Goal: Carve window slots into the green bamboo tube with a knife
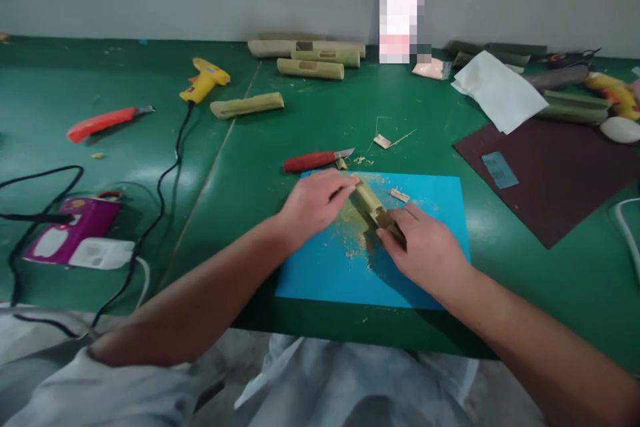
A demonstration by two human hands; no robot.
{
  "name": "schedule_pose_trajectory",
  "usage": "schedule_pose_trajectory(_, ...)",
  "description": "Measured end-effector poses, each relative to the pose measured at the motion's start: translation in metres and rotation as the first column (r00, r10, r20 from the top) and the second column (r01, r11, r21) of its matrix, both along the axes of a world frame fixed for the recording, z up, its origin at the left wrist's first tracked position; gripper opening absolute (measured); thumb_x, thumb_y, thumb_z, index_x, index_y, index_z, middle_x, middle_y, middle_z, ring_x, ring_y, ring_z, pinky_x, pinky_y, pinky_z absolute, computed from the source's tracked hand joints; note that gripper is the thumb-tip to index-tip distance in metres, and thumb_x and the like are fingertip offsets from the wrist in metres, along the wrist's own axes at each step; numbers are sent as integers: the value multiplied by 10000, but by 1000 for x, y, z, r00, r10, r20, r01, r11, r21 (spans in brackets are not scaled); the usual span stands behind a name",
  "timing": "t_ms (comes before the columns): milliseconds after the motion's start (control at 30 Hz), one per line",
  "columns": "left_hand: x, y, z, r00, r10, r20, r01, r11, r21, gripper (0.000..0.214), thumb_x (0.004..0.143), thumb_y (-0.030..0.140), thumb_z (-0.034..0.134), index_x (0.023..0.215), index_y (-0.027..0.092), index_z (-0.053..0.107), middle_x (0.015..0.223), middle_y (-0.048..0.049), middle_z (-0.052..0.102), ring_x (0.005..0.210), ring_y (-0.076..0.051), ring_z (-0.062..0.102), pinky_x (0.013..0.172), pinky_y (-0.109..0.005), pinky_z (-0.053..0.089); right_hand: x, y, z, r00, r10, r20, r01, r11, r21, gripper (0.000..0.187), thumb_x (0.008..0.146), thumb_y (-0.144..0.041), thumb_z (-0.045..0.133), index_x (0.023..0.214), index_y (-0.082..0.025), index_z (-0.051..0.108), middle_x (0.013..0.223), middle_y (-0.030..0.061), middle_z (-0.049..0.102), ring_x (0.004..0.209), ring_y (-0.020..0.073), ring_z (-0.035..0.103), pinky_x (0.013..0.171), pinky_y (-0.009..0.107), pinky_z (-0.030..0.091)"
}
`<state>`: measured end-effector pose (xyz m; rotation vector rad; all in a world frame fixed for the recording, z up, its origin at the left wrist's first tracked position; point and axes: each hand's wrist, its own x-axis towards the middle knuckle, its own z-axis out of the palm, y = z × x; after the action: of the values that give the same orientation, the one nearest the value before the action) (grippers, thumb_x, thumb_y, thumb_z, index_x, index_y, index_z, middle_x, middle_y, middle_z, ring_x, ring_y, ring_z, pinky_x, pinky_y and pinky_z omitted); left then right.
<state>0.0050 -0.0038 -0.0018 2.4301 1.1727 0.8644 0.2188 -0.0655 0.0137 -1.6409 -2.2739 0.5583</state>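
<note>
A pale green bamboo tube (367, 197) with a cut-out opening slants between my two hands over a blue sheet (315, 273). My left hand (320, 201) pinches its far end, fingers pressed together. Wrapped round the near end is my right hand (425, 243), which hides part of the tube. Shavings and dust lie scattered on the sheet below. A small bamboo chip (399, 195) rests beside the tube. Just beyond my left hand lies a red-handled carving knife (315, 161), its blade pointing right.
Several cut bamboo pieces (310, 69) lie along the back. At left are a yellow glue gun (205, 80), an orange utility knife (107, 124), a purple power strip (75, 230) and trailing cords. White paper (500, 92) and a dark brown sheet (545, 180) occupy the right.
</note>
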Motion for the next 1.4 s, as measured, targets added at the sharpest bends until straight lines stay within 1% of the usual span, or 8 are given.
schedule_pose_trajectory(200, 3, 3, 0, 996, -81, 20, 82, 997, -16, 195, 965, 226, 534, 1042, 177, 707, 973, -58, 751, 904, -169, 705, 807, -282, 555, 1, 2, 1, 1000, 21, -3, -21, 1000, -13, 210, 931, -320, 524, 993, -161, 646, 954, 85, 644, 836, 211, 614, 647, 318, 423)
schedule_pose_trajectory(333, -1, 9, 0, 998, 16, 65, -16, 1000, -12, 188, 959, 229, 546, 991, 159, 718, 942, -66, 739, 860, -167, 700, 784, -284, 554, 2, 2, 1, 1000, 13, -17, -14, 1000, -25, 227, 932, -332, 530, 1023, -160, 645, 973, 83, 648, 847, 217, 616, 657, 323, 429)
schedule_pose_trajectory(500, -1, 4, -2, 988, -153, -3, 153, 988, -7, 222, 974, 221, 506, 1075, 166, 696, 982, -60, 742, 905, -167, 702, 790, -271, 554, 1, 1, 0, 1000, 20, 9, -19, 1000, -5, 218, 936, -321, 515, 987, -157, 649, 934, 84, 641, 829, 216, 614, 647, 322, 424)
schedule_pose_trajectory(867, 1, 1, -5, 999, -25, -31, 27, 998, 59, 242, 986, 247, 482, 993, 154, 705, 934, -62, 734, 877, -168, 693, 798, -275, 549, 0, 0, 0, 1000, 10, -4, -11, 1000, -20, 225, 938, -321, 515, 1017, -158, 649, 990, 92, 651, 881, 225, 623, 694, 329, 440)
schedule_pose_trajectory(1000, 0, -2, -5, 986, -138, -89, 141, 990, 26, 252, 992, 241, 467, 1091, 171, 688, 946, -50, 734, 877, -157, 694, 758, -245, 546, -1, 0, 0, 1000, 10, 21, -9, 1000, -25, 230, 938, -319, 514, 1025, -155, 649, 966, 89, 646, 871, 228, 624, 685, 334, 442)
schedule_pose_trajectory(1133, -1, -1, -6, 1000, -13, -14, 14, 998, 69, 234, 989, 243, 489, 1001, 148, 702, 931, -60, 729, 866, -160, 690, 793, -265, 546, -1, 0, 1, 1000, 8, 12, -8, 1000, -17, 235, 941, -333, 513, 1033, -163, 647, 994, 88, 651, 890, 230, 628, 695, 335, 452)
schedule_pose_trajectory(1267, -3, 3, -7, 983, -143, -116, 152, 986, 65, 260, 999, 236, 449, 1103, 171, 677, 958, -48, 730, 875, -160, 691, 760, -259, 549, 0, 1, 0, 1000, 9, 25, -9, 1000, -15, 225, 933, -330, 526, 1022, -164, 648, 971, 86, 653, 871, 226, 632, 682, 330, 454)
schedule_pose_trajectory(1400, -7, 7, -6, 995, 14, -103, 0, 992, 129, 257, 996, 238, 462, 1035, 131, 692, 922, -83, 720, 872, -183, 689, 803, -303, 556, -1, 0, -1, 1000, 12, 24, -12, 1000, 5, 231, 935, -333, 526, 1038, -167, 648, 1002, 93, 661, 878, 225, 638, 675, 329, 461)
